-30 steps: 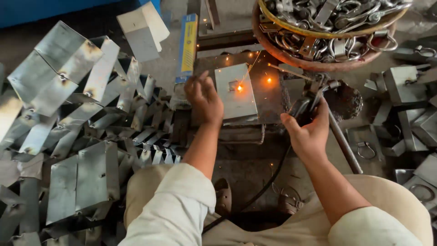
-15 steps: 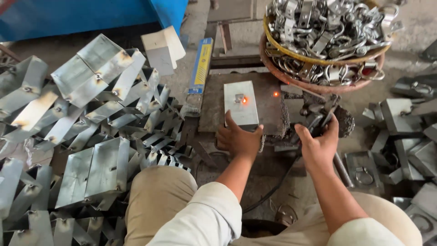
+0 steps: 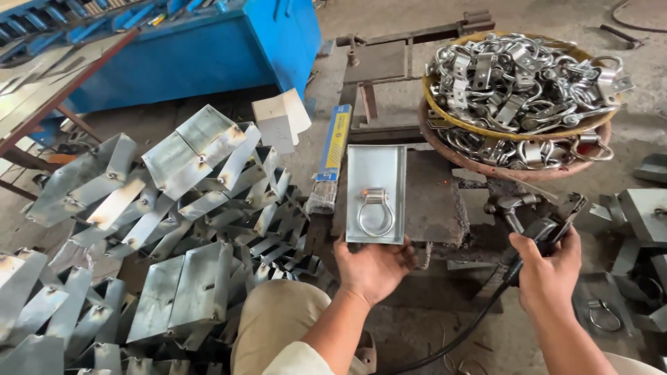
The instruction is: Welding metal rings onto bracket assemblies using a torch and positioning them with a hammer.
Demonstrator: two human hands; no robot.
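Far left, a heap of folded galvanized steel brackets (image 3: 174, 229) is lying stacked on the floor, with a blue metal cabinet (image 3: 208, 48) standing behind it. Next, a flat blue-and-yellow box (image 3: 332, 149) is resting along the left edge of the small steel worktop (image 3: 434, 201). The left hand (image 3: 372, 267) is gripping the near edge of a rectangular steel plate (image 3: 375, 170), fingers closed under and over it; the plate is lying flat on the worktop with a ring fitting (image 3: 375, 212) sitting on its near half. Behind it, a round basket (image 3: 514, 163) is sitting heaped with metal rings and clips (image 3: 521, 76). At right, the right hand (image 3: 549, 271) is wrapping tightly around a black welding electrode holder (image 3: 545, 226), its black cable (image 3: 465, 333) trailing down.
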